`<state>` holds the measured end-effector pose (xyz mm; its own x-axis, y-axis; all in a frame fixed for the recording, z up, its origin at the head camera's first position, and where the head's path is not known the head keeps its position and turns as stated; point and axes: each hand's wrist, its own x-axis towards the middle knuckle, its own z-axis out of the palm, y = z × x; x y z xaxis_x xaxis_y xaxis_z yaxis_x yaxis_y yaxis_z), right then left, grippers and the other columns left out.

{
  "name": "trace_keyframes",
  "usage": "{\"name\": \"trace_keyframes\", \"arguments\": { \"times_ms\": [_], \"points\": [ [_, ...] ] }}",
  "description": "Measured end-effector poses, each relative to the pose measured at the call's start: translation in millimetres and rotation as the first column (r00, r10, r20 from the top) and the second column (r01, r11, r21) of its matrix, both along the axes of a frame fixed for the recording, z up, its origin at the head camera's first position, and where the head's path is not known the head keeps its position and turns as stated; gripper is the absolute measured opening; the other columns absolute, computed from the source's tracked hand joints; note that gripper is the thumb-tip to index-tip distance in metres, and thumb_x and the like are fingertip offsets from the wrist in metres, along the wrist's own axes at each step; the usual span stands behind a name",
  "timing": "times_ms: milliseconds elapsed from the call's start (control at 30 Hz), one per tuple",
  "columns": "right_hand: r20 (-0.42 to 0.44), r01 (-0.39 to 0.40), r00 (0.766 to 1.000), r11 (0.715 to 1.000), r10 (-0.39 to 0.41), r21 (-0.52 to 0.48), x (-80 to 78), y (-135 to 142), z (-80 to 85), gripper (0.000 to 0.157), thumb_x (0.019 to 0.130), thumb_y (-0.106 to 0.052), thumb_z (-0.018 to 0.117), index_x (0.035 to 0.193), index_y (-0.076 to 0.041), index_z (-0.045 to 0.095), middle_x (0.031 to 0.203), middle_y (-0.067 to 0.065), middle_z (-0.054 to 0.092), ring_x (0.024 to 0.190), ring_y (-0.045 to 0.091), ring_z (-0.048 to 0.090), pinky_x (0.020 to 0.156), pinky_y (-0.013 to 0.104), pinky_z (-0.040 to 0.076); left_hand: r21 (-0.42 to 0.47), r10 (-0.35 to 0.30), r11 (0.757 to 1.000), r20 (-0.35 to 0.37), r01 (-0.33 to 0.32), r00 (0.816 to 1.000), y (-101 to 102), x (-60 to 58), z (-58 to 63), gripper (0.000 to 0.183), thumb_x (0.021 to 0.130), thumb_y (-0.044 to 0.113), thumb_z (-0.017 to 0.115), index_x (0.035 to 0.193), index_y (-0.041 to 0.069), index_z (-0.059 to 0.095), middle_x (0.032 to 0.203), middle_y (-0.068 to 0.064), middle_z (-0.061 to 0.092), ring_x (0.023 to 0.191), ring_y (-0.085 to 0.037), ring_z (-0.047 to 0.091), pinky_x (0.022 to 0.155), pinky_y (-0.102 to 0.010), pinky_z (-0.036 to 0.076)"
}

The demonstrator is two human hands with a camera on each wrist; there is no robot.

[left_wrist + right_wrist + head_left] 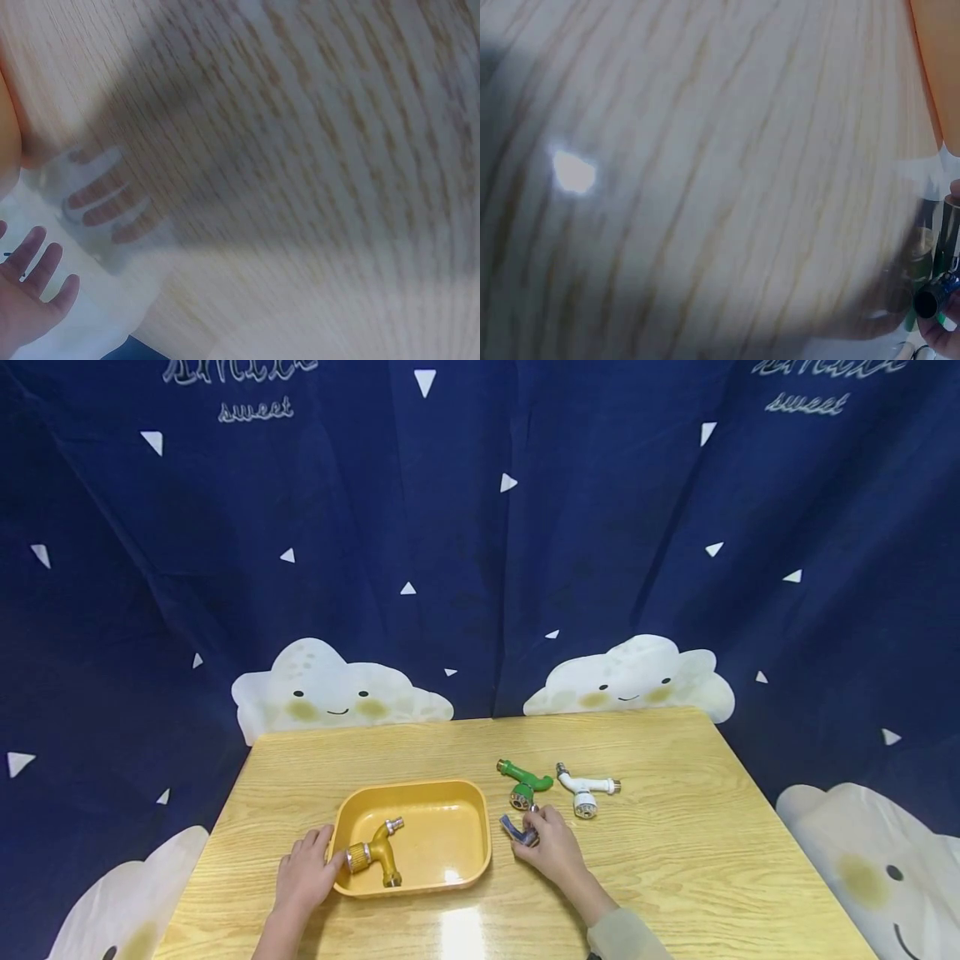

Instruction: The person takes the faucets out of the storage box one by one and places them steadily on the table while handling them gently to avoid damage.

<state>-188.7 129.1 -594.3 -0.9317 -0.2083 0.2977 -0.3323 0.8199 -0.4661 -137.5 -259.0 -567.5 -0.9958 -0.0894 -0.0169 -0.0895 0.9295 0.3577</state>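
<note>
In the head view, my right hand [553, 845] grips a dark blue faucet [517, 833] just right of the yellow tray [486, 814]. Its dark round pipe end [928, 303] shows at the edge of the right wrist view; the fingers hide much of the rest. My left hand [306, 870] touches the tray's left rim, its thumb over the edge close to a gold faucet [380, 853] lying inside. The fingers of the left hand [34, 289] are spread and loosely extended in the left wrist view.
Beyond my right hand lie a green faucet [525, 781] and, to its right, a white faucet [587, 789]. All rest on a glossy wooden table [675, 860]. A dark blue curtain [480, 543] with clouds hangs behind the table's far edge.
</note>
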Motion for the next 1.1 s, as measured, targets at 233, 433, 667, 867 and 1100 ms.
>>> {"name": "trace_keyframes", "arguments": {
  "times_ms": [233,433,667,867,1100],
  "points": [
    [0.009,0.014,1.0,1.0,-0.014,0.021,-0.3,-0.2,-1.0,0.026,0.064,-0.033,0.076,0.078,-0.019,0.059,0.079,-0.005,0.043,0.067,0.009,0.04,0.053,0.019,0.036,-0.003,0.005,1.0,-0.011,-0.005,1.0,0.2,-0.5,-0.9,0.052,0.09,0.032,0.047,0.133,0.003,0.042,0.122,-0.022,0.048,0.111,-0.041,0.044,0.086,-0.061,0.035],
    [-0.004,0.009,1.0,0.998,-0.009,0.057,1.2,0.5,-2.3,0.027,0.064,-0.033,0.076,0.077,-0.017,0.059,0.08,-0.003,0.046,0.068,0.01,0.041,0.053,0.021,0.038,0.0,0.004,1.0,-0.011,-0.004,1.0,0.5,0.1,-1.0,0.052,0.09,0.032,0.047,0.133,0.003,0.042,0.123,-0.022,0.048,0.111,-0.041,0.044,0.086,-0.061,0.035],
    [-0.025,0.017,1.0,0.997,-0.015,0.075,4.2,-1.4,-0.3,0.026,0.063,-0.033,0.075,0.077,-0.016,0.059,0.078,-0.003,0.046,0.071,0.012,0.041,0.056,0.024,0.04,-0.005,0.006,1.0,-0.007,-0.006,1.0,0.6,0.4,-0.9,0.053,0.09,0.032,0.047,0.133,0.003,0.042,0.123,-0.023,0.048,0.112,-0.042,0.043,0.087,-0.062,0.034],
    [-0.033,0.025,0.999,0.993,-0.021,0.112,5.6,-3.8,1.9,0.025,0.064,-0.032,0.075,0.075,-0.016,0.059,0.076,-0.002,0.045,0.069,0.013,0.041,0.056,0.026,0.038,-0.006,0.003,1.0,0.002,-0.003,1.0,0.5,0.1,0.2,0.053,0.09,0.033,0.047,0.134,0.003,0.042,0.124,-0.023,0.047,0.113,-0.042,0.042,0.087,-0.062,0.033],
    [-0.003,0.036,0.999,0.992,-0.035,0.121,6.9,-5.6,6.2,0.025,0.065,-0.031,0.074,0.077,-0.015,0.06,0.078,0.001,0.047,0.071,0.016,0.043,0.056,0.029,0.039,-0.009,0.0,1.0,-0.009,0.0,1.0,0.7,-0.2,2.0,0.053,0.09,0.033,0.049,0.133,0.003,0.043,0.123,-0.023,0.048,0.112,-0.041,0.043,0.087,-0.062,0.034]
  ]
}}
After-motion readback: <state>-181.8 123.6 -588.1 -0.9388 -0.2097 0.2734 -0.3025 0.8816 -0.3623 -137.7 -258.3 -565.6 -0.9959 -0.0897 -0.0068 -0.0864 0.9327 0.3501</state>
